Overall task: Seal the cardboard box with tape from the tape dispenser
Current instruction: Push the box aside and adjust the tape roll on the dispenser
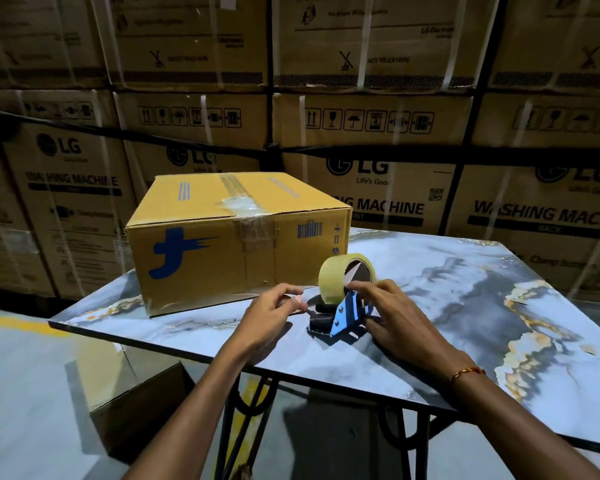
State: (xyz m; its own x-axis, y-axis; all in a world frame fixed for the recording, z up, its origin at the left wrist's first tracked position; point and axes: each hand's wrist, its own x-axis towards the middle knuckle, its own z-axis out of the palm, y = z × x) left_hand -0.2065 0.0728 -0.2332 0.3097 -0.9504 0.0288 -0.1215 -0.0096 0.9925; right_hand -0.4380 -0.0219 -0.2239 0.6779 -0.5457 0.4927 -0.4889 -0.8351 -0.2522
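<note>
Two bare arms are stretched out over the near edge of the table, which has a blue and white marble top. A thin orange band is worn on the right wrist.

The right hand is laid on the tape dispenser, with its fingers curled around the blue frame and pressed against it. The dispenser is set on the table near the middle, and a roll of tape is held upright in it.

The left hand is held just beside the dispenser, low over the table. Its finger and thumb are pinched together on something small and pale; what it is cannot be told.

The cardboard box is set further back, near the far left corner of the table. Its flaps are closed, and old clear tape is seen across the top seam.

Big brown cartons are stacked behind the table.
</note>
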